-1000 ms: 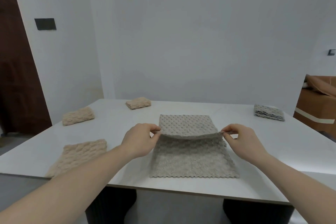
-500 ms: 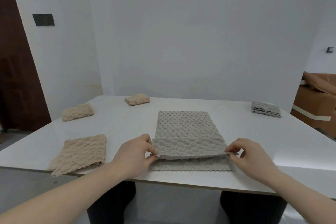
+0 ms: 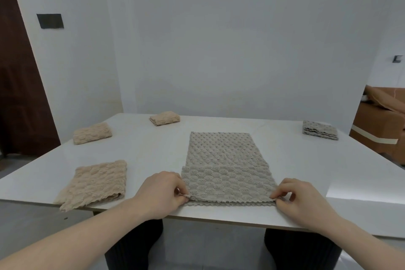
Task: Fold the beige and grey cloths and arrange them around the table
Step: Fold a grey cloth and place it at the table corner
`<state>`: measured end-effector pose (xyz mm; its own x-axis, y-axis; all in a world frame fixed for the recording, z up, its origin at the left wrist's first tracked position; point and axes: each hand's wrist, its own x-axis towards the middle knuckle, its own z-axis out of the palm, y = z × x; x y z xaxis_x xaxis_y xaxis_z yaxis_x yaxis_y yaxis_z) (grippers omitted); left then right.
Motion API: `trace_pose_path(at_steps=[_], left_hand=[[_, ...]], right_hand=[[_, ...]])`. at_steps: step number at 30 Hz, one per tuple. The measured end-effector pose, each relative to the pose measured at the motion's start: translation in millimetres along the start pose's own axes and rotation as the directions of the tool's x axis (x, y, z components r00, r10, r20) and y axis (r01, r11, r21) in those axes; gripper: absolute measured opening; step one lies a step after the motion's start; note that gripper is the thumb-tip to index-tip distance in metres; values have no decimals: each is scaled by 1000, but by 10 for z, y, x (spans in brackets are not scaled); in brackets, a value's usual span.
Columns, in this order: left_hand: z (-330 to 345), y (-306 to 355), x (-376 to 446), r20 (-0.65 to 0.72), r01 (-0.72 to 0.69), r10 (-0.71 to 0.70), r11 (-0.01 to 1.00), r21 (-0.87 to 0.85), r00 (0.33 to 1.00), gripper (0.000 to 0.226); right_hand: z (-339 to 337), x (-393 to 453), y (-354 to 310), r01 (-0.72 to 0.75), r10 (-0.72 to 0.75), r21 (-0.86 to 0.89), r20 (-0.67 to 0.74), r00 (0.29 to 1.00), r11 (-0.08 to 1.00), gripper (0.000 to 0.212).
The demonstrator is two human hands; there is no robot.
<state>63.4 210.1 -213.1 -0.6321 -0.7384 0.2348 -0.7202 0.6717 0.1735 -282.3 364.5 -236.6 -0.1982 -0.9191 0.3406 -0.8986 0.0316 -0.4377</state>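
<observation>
The grey cloth (image 3: pixel 225 173) lies on the white table (image 3: pixel 153 151), long axis running away from the near edge, its flap folded toward that edge; the left hand (image 3: pixel 163 195) and right hand (image 3: pixel 300 200) — palms down — pinch the flap's two near corners.

No readable text, label or number anywhere
</observation>
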Motion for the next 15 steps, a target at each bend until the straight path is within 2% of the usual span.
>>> trace_pose_path(at_steps=[5, 8, 12, 14, 15], left_hand=[[-56, 37, -35, 59, 9, -9, 1000, 2, 998, 37], [-98, 167, -19, 28, 0, -1, 999, 38, 1000, 48], [-25, 535, 123, -73, -76, 73, 996, -50, 995, 41], [85, 722, 238, -41, -98, 95, 990, -100, 995, 48], [145, 802, 299, -9, -95, 94, 990, -108, 996, 54]], right_hand=[[-48, -13, -16, 59, -54, -92, 56, 997, 994, 13], [-55, 44, -76, 74, -67, -171, 49, 997, 982, 19], [50, 298, -213, 10, -18, -83, -89, 996, 996, 12], [149, 439, -254, -28, 21, -58, -110, 994, 998, 10], [208, 497, -257, -52, 47, -59, -84, 995, 997, 20]])
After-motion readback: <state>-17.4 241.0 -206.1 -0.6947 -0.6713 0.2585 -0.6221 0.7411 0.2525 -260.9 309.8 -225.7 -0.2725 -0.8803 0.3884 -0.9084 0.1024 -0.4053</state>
